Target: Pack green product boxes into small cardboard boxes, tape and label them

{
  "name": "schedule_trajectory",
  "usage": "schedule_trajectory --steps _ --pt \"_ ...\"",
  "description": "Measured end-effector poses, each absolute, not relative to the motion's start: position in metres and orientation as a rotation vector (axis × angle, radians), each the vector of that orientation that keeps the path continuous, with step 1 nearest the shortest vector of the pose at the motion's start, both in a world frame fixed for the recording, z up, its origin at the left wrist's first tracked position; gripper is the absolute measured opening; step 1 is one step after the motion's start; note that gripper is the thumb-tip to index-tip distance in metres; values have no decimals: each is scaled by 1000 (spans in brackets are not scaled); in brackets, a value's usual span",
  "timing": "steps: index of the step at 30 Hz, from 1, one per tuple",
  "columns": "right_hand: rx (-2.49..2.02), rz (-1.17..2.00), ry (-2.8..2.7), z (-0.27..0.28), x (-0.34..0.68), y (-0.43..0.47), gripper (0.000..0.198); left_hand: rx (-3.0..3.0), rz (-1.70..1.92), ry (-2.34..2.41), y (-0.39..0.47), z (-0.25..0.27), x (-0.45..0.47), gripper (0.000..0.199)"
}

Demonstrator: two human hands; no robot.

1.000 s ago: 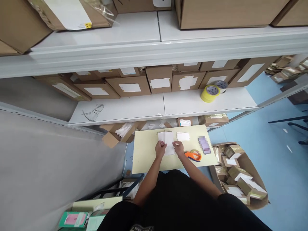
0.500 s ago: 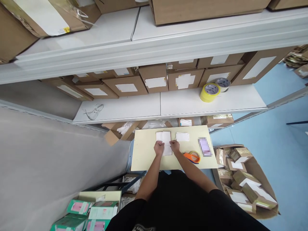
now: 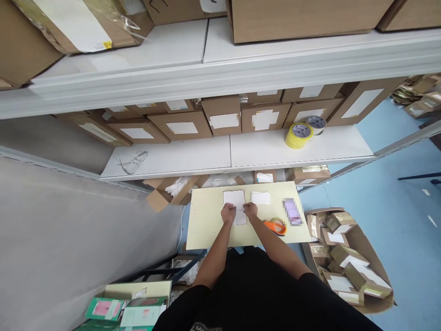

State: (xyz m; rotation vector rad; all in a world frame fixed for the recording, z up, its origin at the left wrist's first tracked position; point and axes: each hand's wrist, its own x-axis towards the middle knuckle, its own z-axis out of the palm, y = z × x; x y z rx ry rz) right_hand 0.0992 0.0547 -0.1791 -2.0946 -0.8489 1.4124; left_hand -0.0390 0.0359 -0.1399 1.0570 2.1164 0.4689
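My left hand [image 3: 228, 213] is closed, its thumb and fingers pinching the left side of a white paper sheet [image 3: 234, 197]. On the opposite side, my right hand [image 3: 251, 210] pinches the sheet's right edge. The paper lies over a flat piece with a thin brown edge, and a crease or seam runs across between my hands. Whether it is one sheet or two I cannot tell. Just right of it on the cream table [image 3: 206, 220] rests a small stack of white slips [image 3: 261, 197]. Near my right forearm sits an orange tape dispenser [image 3: 274, 227] with a roll in it.
A blurred purple item [image 3: 292, 211] lies at the table's right. Behind stands a white shelf [image 3: 193, 156] with labelled cartons, yellow tape rolls [image 3: 298, 135] and clear glasses [image 3: 134, 162]. A large carton [image 3: 374, 248] of small boxes stands right; green boxes [image 3: 105, 308] are lower left.
The camera view has shifted slightly. Both hands keep their pinch on the paper sheet, with hardly any movement against the table.
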Motion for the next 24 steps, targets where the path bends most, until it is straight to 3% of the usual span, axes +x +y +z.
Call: schedule_trajectory --steps 12,18,22,24 --pt "-2291 1384 -1004 -156 92 70 20 1305 125 2037 58 -127 -49 18" --pt "-2392 1284 -1064 -150 93 70 17 1355 13 2021 47 -132 -72 42" --pt "-2516 1294 -1114 -142 109 65 40 1634 39 1872 42 -131 -73 31" --pt "-2596 1261 -1212 -140 111 61 53 1848 111 1728 47 -131 -67 39"
